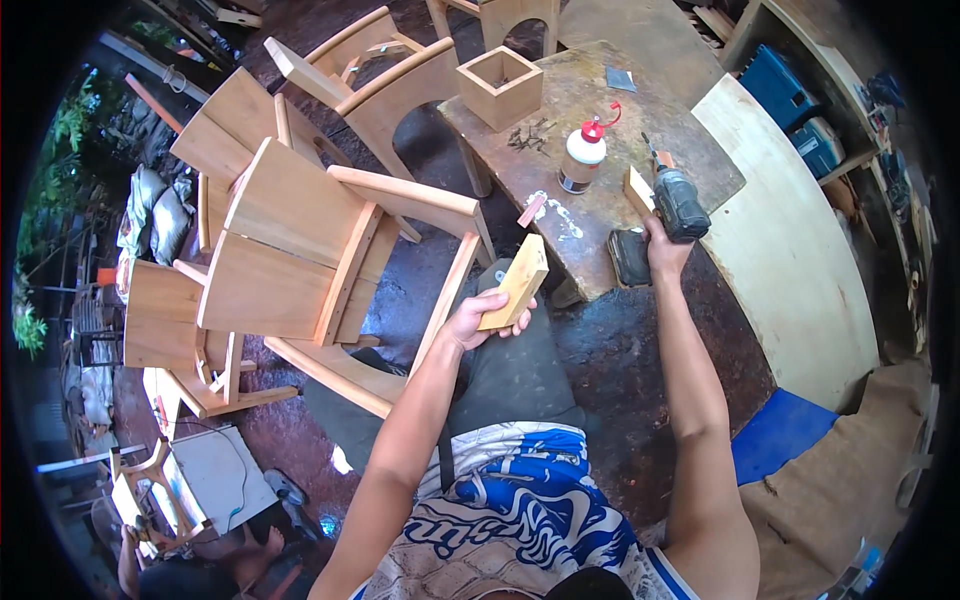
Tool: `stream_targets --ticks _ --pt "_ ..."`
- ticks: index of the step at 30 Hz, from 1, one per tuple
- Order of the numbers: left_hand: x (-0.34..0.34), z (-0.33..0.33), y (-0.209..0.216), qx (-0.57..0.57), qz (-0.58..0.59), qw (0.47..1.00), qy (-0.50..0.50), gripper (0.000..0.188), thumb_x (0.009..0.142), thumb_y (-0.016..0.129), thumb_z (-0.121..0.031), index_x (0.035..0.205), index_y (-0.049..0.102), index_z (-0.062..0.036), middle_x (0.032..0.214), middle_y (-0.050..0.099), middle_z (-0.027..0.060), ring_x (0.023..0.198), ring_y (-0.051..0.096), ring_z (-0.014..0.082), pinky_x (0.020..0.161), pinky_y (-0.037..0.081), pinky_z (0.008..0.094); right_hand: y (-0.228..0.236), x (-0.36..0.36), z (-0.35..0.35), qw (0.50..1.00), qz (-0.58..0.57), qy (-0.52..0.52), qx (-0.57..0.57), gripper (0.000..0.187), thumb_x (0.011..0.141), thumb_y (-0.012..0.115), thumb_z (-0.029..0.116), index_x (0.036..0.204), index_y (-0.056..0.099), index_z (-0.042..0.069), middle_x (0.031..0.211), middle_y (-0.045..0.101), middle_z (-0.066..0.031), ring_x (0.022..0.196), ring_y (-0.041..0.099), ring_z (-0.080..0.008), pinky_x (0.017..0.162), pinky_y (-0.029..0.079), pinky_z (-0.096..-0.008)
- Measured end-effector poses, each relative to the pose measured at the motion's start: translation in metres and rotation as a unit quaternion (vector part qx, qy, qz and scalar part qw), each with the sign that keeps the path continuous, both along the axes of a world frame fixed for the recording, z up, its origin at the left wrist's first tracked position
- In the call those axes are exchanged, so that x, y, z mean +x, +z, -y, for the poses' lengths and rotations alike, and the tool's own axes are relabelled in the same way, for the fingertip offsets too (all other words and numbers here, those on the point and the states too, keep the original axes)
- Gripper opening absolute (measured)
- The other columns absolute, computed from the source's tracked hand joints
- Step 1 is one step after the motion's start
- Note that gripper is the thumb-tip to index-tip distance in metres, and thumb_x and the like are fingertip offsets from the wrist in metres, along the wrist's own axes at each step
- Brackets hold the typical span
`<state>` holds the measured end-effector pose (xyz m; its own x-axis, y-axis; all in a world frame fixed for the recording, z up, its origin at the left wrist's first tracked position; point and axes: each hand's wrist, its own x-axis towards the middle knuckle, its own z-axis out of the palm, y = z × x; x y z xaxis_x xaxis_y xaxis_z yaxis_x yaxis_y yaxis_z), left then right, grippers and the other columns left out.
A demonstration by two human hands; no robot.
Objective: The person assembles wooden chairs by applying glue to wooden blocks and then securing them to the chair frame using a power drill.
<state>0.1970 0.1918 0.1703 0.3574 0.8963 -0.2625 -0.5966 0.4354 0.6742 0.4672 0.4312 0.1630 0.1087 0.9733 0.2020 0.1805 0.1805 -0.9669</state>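
My left hand [480,318] is closed round a short wooden block [518,285] with a slanted end, held over my lap. A black and grey cordless drill [682,205] is in my right hand [667,250], at the right edge of the low worktable [600,255]. Its battery base [629,258] shows left of my wrist, and its bit points away from me. A second small wood piece [638,190] stands against the drill; whether my fingers touch it, I cannot tell. A wooden chair [290,240] lies tipped just left of my left hand.
The table bears a white glue bottle [583,160] with a red cap, an open wooden box [500,90], scattered screws [532,135] and white glue smears. More chairs [165,320] crowd the left. A pale board [790,240] curves along the right. At lower left another person [250,565] handles a wooden frame.
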Motion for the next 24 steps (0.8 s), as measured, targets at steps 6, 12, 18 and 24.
stream_targets --ticks 6,12,18,24 --pt "-0.002 0.012 -0.006 -0.018 0.04 0.998 0.034 0.068 0.095 0.051 -0.057 0.124 0.054 0.0055 0.09 0.062 0.011 0.081 0.062 0.0167 0.062 0.046 0.0238 -0.045 -0.012 -0.008 0.983 0.085 -0.08 0.14 0.024 0.081 0.075 0.011 0.098 0.064 -0.001 0.07 0.062 -0.004 0.058 0.06 -0.0141 0.056 0.049 -0.0321" --pt "0.016 0.012 0.006 -0.037 -0.125 0.971 0.203 0.055 0.099 0.055 -0.042 0.136 0.05 -0.0018 0.107 0.064 0.0098 0.092 0.066 0.0184 0.087 0.05 0.0304 0.002 0.034 0.062 0.981 -0.021 0.089 -0.172 0.037 0.078 0.081 0.011 0.11 0.065 0.001 0.108 0.067 -0.0092 0.096 0.065 -0.0181 0.087 0.051 -0.0361" --pt "0.034 0.004 0.026 -0.029 -0.036 0.952 0.303 0.046 0.09 0.067 -0.018 0.127 0.043 -0.0032 0.117 0.061 0.0109 0.114 0.06 0.0233 0.094 0.049 0.0343 0.093 0.044 0.166 0.955 0.085 0.276 -0.066 0.04 0.074 0.086 0.012 0.109 0.068 0.005 0.105 0.07 -0.0058 0.099 0.066 -0.0171 0.089 0.052 -0.0352" --pt "0.054 0.017 0.025 0.014 -0.192 0.89 0.414 0.062 0.077 0.067 -0.016 0.132 0.043 0.0008 0.115 0.058 0.0117 0.104 0.059 0.018 0.093 0.047 0.0334 0.076 0.034 0.212 0.934 0.166 0.314 -0.046 0.04 0.075 0.083 0.011 0.112 0.068 0.007 0.108 0.073 -0.0073 0.099 0.071 -0.0224 0.087 0.054 -0.0371"
